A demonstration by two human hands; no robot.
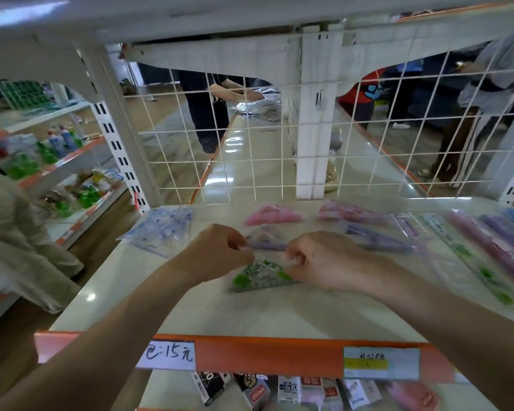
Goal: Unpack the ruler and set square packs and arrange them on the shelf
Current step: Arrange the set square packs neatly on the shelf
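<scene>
Pinching green pack: left hand, right hand; "包:15元" tag below.

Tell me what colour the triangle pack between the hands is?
The triangle pack is green and white, seen in the head view.

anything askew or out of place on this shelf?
The blue pack lies skewed at the left edge of the shelf, apart from the ruler packs at right. The left hand and right hand pinch the green pack; motion blur hides detail.

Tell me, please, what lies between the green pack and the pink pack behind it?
In the head view, a purple pack lies between the green pack and the pink pack.
</scene>
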